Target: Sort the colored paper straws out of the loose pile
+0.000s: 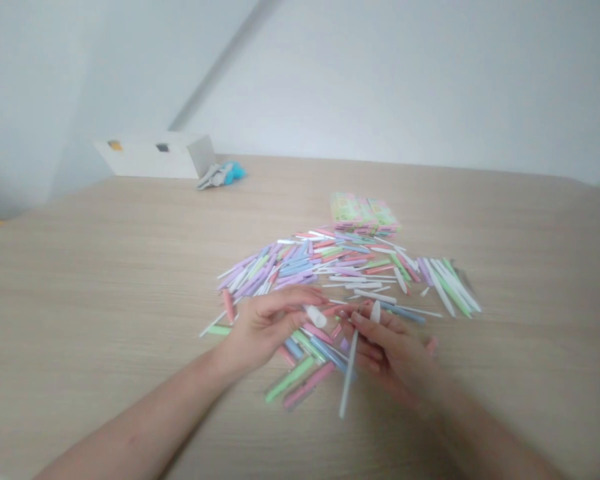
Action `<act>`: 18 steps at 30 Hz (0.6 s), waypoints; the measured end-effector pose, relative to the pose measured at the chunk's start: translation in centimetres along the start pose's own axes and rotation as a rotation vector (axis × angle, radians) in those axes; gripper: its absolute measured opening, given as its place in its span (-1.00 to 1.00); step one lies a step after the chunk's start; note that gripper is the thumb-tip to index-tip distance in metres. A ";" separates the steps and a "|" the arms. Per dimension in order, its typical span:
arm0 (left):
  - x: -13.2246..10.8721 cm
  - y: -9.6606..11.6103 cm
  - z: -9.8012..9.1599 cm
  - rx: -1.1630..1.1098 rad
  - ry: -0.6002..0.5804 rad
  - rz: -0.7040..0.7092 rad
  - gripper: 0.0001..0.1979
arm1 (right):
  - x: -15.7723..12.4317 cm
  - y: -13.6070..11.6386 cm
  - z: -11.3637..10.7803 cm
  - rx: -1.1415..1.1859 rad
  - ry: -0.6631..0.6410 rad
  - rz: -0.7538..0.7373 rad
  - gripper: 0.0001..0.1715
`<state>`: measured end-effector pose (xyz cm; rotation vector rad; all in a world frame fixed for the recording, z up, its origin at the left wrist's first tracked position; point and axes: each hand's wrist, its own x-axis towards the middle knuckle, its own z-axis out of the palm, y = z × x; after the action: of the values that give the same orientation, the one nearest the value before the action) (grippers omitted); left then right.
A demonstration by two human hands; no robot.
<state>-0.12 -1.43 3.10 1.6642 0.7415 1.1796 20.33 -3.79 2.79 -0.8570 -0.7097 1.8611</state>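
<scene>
My left hand (275, 321) is closed on a short white tube (315, 316), its round end toward me. Between the thumb and fingers of my right hand (387, 343) is a thin white stick (349, 380), slanting down toward me. A white pointed piece (376, 312) also sticks up at the right fingers. Under and beyond both hands spreads a loose heap of pastel pen-like tubes (295, 267) and thin white sticks. Nearest me lie a green tube (290, 379) and a pink tube (309, 385). Blur hides fine details at the fingertips.
Behind the heap stand stacked green-and-pink packs (363, 215). To the right, a row of white, green and purple tubes (447, 287) lies side by side. A white box (155, 155) and a grey-and-blue crumpled cloth-like thing (223, 175) sit at the back left, before the wall.
</scene>
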 end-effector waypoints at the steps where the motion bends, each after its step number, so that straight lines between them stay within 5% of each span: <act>1: 0.0 0.2 0.1 -0.005 0.014 0.015 -0.81 | 0.1 0.0 -0.1 0.004 0.000 0.012 -0.86; 18: 0.0 0.5 0.4 -0.009 0.000 0.140 -0.77 | 0.5 0.5 -0.3 0.048 -0.014 0.059 -0.82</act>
<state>0.25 -1.76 3.58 1.7316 0.6268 1.2778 20.14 -3.49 2.14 -0.8431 -0.6524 1.9307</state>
